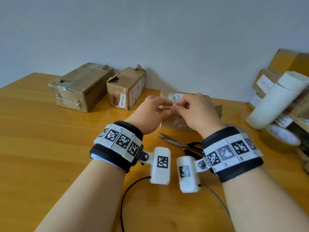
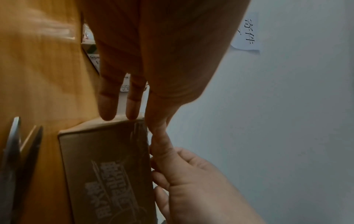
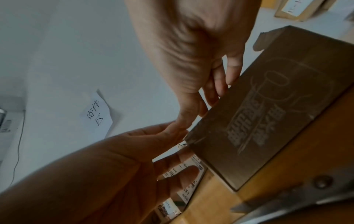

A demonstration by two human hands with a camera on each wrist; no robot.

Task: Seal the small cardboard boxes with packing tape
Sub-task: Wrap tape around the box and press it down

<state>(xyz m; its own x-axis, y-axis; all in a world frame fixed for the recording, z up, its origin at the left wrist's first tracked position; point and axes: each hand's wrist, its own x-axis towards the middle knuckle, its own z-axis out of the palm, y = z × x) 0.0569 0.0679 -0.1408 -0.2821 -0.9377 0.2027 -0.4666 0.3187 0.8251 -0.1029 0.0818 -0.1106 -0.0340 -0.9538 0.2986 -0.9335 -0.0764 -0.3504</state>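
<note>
A small brown cardboard box (image 1: pixel 181 123) with pale printing lies at the middle of the wooden table (image 1: pixel 50 148). Both hands hover over its top near edge. My left hand (image 1: pixel 164 110) and right hand (image 1: pixel 177 107) meet fingertip to fingertip and pinch a thin strip of clear tape. Glossy tape (image 2: pixel 138 133) shows at the box (image 2: pixel 107 166) corner, also in the right wrist view as tape (image 3: pixel 193 138) on the box (image 3: pixel 268 113). The left little and ring fingers (image 2: pixel 107 112) touch the box's edge. A packing tape roll (image 1: pixel 280 137) lies at the right.
Open scissors (image 1: pixel 178 144) lie just in front of the box. Two taped cardboard boxes (image 1: pixel 80 87) (image 1: pixel 127 89) stand at the back left against the wall. A white cylinder (image 1: pixel 275 101) leans on stacked boxes (image 1: pixel 287 62) at the right. Camera cables (image 1: pixel 130 190) trail below my wrists.
</note>
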